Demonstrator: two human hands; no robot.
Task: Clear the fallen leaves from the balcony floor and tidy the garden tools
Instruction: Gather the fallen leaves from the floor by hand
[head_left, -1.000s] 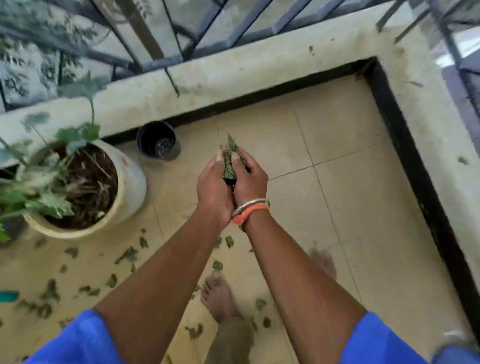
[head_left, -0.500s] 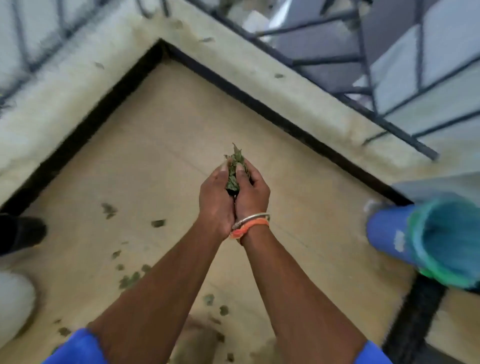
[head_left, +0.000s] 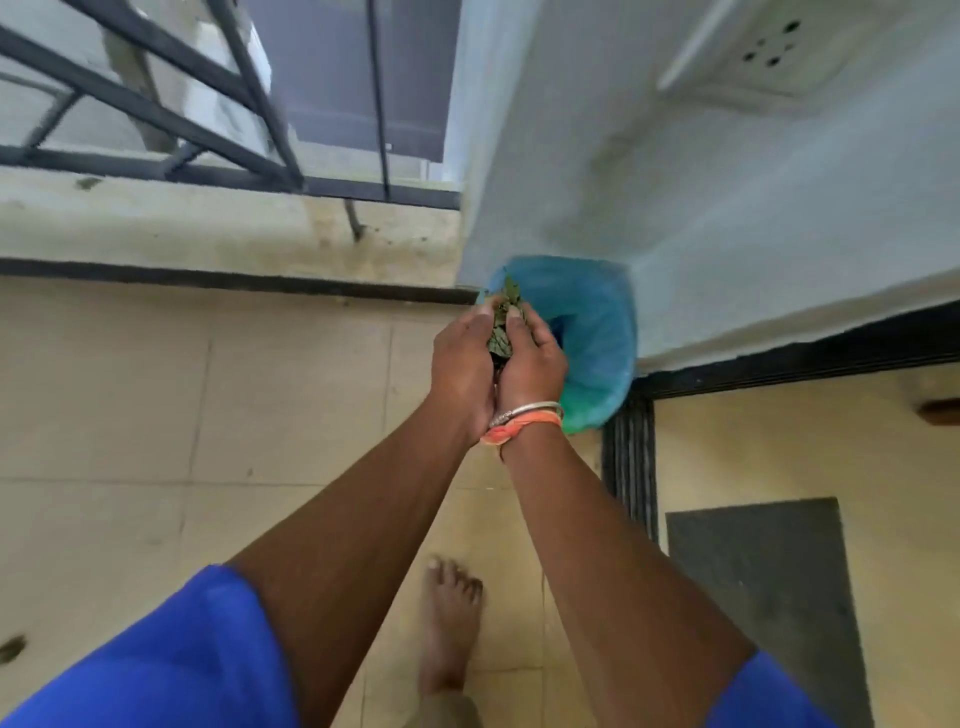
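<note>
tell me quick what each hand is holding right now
Left hand: curled round the leaves, holding them.
Right hand: curled round the same leaves, holding them.

Leaf bunch (head_left: 501, 325) is sitting clamped between left hand (head_left: 464, 370) and right hand (head_left: 534, 364), cupped palm to palm. Leaves are looking dark green and crumpled, tips poking up past the thumbs. Bunch is hovering over the near rim of the blue-lined bin (head_left: 592, 322) (green showing at its lower edge). One stray leaf (head_left: 11, 649) is lying on the floor tiles (head_left: 156, 415), far left.
</note>
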